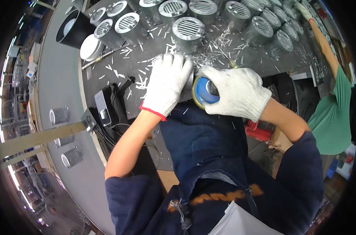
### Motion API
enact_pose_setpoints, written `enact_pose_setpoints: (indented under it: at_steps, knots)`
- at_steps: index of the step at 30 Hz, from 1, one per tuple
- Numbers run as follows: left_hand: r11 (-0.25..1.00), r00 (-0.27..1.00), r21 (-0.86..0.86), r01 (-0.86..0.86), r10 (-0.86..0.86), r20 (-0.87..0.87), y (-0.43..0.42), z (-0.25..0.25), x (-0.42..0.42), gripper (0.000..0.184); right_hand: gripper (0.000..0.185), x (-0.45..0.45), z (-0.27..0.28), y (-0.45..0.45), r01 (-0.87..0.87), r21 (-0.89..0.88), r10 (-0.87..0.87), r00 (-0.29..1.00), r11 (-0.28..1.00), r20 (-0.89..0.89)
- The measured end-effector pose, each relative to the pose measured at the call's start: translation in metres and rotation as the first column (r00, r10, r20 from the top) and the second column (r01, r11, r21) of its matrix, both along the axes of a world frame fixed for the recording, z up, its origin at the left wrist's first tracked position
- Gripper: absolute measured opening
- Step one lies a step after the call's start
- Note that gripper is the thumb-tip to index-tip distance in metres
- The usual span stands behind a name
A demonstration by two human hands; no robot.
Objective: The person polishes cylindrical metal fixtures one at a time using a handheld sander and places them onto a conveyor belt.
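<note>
My left hand (167,84) wears a white knit glove with a red cuff. Its fingers are curled over a shiny metal piece (190,81) at the table's front edge; most of that piece is hidden. My right hand (240,92), also gloved, is closed around a round blue palm sander (204,91) with a yellow rim. The sander is tilted on its side close to the metal piece; whether they touch I cannot tell. Beyond my hands stands a metal cylinder with a slotted top (188,28), among loose metal slivers (223,41).
Several more slotted cylinders (201,7) crowd the table's back. A black bin (73,29) and stacked white discs (92,47) stand at left, near a rod (103,56). Cylinders (72,157) lie on the grey side surface. A co-worker's gloved hand (304,12) is far right.
</note>
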State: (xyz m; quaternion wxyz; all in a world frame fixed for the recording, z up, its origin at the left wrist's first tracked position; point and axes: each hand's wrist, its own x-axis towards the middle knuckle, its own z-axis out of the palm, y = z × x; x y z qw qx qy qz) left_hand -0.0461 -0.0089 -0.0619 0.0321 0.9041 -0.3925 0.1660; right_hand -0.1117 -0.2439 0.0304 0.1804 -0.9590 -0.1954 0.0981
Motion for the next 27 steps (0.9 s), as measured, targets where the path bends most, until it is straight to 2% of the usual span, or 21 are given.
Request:
enact_pose_setpoints:
  at_steps: [2,3,4,8,11,12,13,14,15,16,17,18,20,22,27]
  knots:
    - [1.0,0.996,-0.029,-0.004,0.002,-0.087,0.0,0.01,-0.006,0.09,0.073,-0.004,-0.002,0.003,-0.011,-0.046,0.012,1.0,0.999,0.005]
    - [0.999,0.996,-0.033,-0.013,0.01,-0.083,0.002,0.007,-0.005,0.09,0.073,-0.002,0.0,0.004,0.0,-0.088,0.003,1.0,0.996,0.027]
    - [1.0,0.999,-0.028,-0.002,0.0,-0.046,0.003,0.003,-0.004,0.09,0.063,-0.002,-0.001,0.004,0.003,-0.066,0.0,0.999,0.998,0.038]
    - [1.0,1.0,0.005,0.012,-0.012,0.003,0.003,-0.001,-0.002,0.089,0.061,0.002,-0.003,0.003,0.021,-0.028,-0.019,0.997,0.999,0.08]
    - [0.991,0.997,0.108,0.072,-0.071,-0.017,0.001,0.002,0.007,0.086,0.069,-0.006,0.006,0.007,-0.029,-0.12,0.021,0.997,0.992,-0.071]
    - [0.987,0.991,0.117,0.108,-0.097,-0.093,0.001,0.013,0.011,0.078,0.07,-0.013,0.007,0.006,-0.05,-0.105,0.043,0.997,0.993,-0.066]
    - [0.987,0.992,0.121,0.106,-0.097,-0.079,-0.001,0.028,0.015,0.078,0.07,-0.021,0.006,0.003,-0.071,-0.087,0.066,0.996,0.994,-0.066]
    - [0.958,0.962,0.266,0.107,-0.032,-0.271,-0.003,0.044,0.022,0.076,0.072,-0.029,0.008,0.001,-0.054,-0.067,0.05,0.997,0.996,-0.06]
    - [0.909,0.893,0.395,0.13,0.066,-0.446,-0.006,0.061,0.03,0.073,0.064,-0.038,0.007,-0.004,-0.033,-0.028,0.034,0.999,0.999,0.021]
    - [0.913,0.771,0.38,0.149,0.133,-0.623,-0.007,0.079,0.036,0.075,0.066,-0.042,0.01,-0.008,0.006,-0.006,-0.006,1.0,1.0,0.023]
    - [0.899,0.688,0.386,0.208,0.145,-0.711,-0.004,0.089,0.042,0.081,0.068,-0.047,0.011,-0.011,0.051,0.018,-0.051,0.999,0.999,0.013]
    - [0.876,0.658,0.42,0.235,0.175,-0.733,-0.005,0.09,0.041,0.082,0.068,-0.051,0.008,-0.015,0.047,0.019,-0.047,0.999,0.999,-0.001]
    - [0.854,0.638,0.455,0.253,0.206,-0.742,-0.006,0.086,0.037,0.083,0.073,-0.049,0.002,-0.023,0.057,0.075,-0.068,0.987,0.996,0.144]
    - [0.862,0.908,0.486,0.144,0.08,-0.41,-0.006,0.069,0.023,0.081,0.072,-0.042,0.004,-0.024,0.062,0.083,-0.073,0.988,0.995,0.137]
    - [0.921,0.903,0.371,0.119,0.055,-0.427,-0.001,0.052,0.03,0.078,0.068,-0.025,-0.001,-0.009,0.085,0.056,-0.091,0.99,0.995,0.109]
